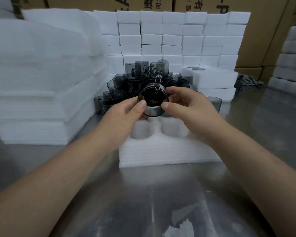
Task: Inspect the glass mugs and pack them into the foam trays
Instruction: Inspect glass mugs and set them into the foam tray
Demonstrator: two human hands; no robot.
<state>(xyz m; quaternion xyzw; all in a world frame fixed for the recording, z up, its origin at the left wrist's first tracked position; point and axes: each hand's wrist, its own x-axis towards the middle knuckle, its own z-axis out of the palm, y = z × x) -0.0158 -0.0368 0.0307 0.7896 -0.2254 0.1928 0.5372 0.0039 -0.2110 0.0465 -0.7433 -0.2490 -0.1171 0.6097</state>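
Inspection stage, packing seemingly not begun: left hand (125, 115) and right hand (188, 108) grip one grey mug (152, 101) with curled fingers (141, 105) above the foam tray (161, 151), visible pockets empty; mug pile (126, 84) behind looks unpacked.

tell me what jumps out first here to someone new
A dark glass mug sits dead centre, on its side with one round end toward the camera and its handle up, pinched between the left hand and right hand. Right below it lies a white foam tray with empty round pockets. Behind, a pile of mugs sits against a wall of foam blocks.
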